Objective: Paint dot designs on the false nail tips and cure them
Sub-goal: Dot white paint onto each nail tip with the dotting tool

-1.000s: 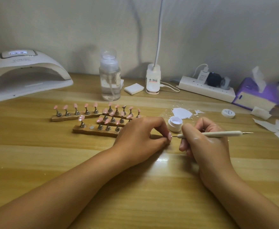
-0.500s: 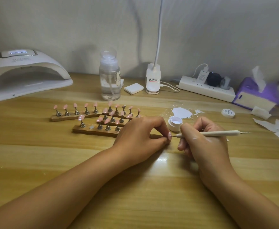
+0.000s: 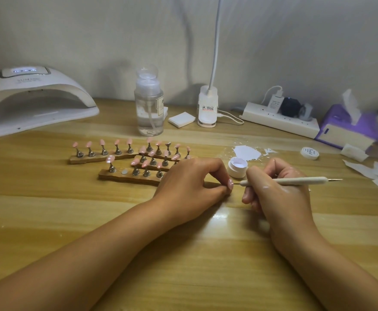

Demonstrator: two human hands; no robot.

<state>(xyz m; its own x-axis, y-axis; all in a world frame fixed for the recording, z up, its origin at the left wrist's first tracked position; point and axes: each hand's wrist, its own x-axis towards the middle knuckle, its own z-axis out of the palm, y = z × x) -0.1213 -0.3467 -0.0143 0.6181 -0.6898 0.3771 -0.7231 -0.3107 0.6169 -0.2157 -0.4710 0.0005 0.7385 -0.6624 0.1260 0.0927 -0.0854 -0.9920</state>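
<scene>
I am pinching one pink nail tip [image 3: 230, 184] between the curled fingers [image 3: 217, 171] of my left hand [image 3: 190, 185], low over the wooden surface [image 3: 183, 254]; my right hand [image 3: 275, 194] is gripping the dotting tool [image 3: 295, 181] like a pen, its fingers [image 3: 254, 176] wrapped round the pale shaft; the fine metal point is reaching the nail tip, though I cannot tell whether it is touching; the open white gel pot [image 3: 237, 168] is sitting just behind the gap between my hands, with a white smear [image 3: 246, 152] lying behind it; the other pink tips [image 3: 116, 142] are standing on pegs in the wooden stands [image 3: 127, 176] beside my left hand; the curing lamp [image 3: 33, 102] is glowing at the far left, well apart
</scene>
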